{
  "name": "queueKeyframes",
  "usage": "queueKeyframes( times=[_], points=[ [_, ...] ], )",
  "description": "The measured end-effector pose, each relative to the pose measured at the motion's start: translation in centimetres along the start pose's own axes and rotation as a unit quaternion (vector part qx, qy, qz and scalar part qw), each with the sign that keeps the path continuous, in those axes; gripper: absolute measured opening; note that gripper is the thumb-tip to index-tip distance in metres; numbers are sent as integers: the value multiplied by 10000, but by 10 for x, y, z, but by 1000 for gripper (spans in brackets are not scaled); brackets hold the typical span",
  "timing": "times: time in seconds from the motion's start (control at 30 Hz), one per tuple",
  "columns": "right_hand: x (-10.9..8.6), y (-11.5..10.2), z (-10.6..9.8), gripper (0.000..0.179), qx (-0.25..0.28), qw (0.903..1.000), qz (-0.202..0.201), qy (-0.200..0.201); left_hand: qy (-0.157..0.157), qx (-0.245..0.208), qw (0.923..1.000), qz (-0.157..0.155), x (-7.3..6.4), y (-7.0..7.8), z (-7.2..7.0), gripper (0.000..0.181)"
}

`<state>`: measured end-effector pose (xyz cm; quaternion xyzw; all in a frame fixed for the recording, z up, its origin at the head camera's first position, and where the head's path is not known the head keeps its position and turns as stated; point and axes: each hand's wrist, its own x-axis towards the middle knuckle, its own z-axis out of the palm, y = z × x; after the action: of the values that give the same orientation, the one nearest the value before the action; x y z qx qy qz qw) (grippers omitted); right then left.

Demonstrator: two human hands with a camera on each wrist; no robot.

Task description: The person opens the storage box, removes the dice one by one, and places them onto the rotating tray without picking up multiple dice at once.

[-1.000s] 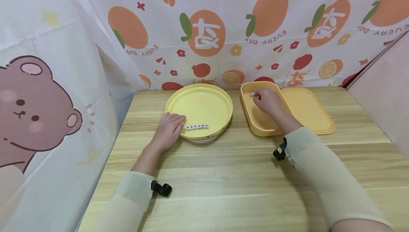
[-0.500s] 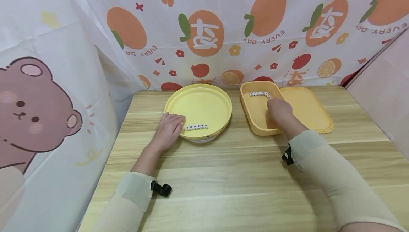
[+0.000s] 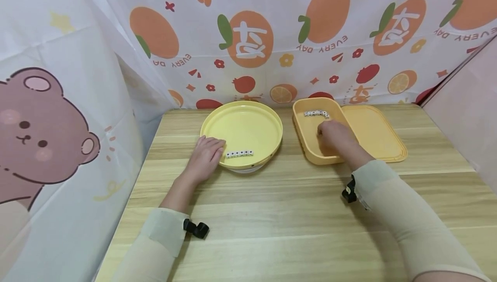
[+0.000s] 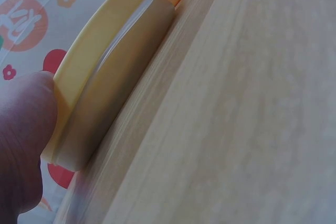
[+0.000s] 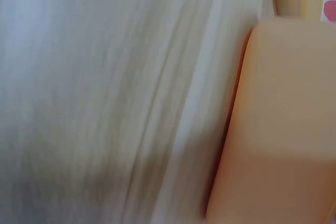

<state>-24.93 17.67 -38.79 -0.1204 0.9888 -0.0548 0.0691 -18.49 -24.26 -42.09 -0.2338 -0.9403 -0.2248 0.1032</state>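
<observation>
At the left, my left hand [image 3: 206, 154] holds the near-left rim of a round yellow tray [image 3: 246, 128]; its thumb [image 4: 31, 103] lies against the tray's side in the left wrist view. A straight row of small white cube beads [image 3: 239, 153] with dark marks lies in the tray near its front. My right hand [image 3: 337, 136] reaches into an orange rectangular box [image 3: 310, 141], its fingers bent and fingertips mostly hidden, so whether they hold a bead cannot be seen. A curved line of white cube beads [image 3: 316, 113] lies at the box's far end.
A flat orange lid [image 3: 372, 131] lies right of the box. A patterned cloth [image 3: 287, 36] hangs behind the wooden table [image 3: 272, 221]. In the right wrist view the box's outer wall [image 5: 283, 108] fills the right side, and the hand is out of sight.
My right hand has drawn back from the beads at the box's far end toward the near right part, uncovering their line. The left hand and the tray have stayed put.
</observation>
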Motion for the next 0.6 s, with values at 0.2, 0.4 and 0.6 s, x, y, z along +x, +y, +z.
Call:
queueKeyframes(
  times=[0.2, 0.4, 0.6],
  points=[
    [8, -19, -5, 23, 764, 9947, -396, 562, 49, -28, 10000, 9, 0, 1, -1, 37],
    [9, -50, -18, 23, 1429, 9732, -875, 1578, 68, -47, 10000, 16, 0, 1, 0, 37],
    [8, -95, -20, 22, 1488, 9555, -2005, 1568, 61, -55, 10000, 23, 1, 1, -1, 36]
  ],
)
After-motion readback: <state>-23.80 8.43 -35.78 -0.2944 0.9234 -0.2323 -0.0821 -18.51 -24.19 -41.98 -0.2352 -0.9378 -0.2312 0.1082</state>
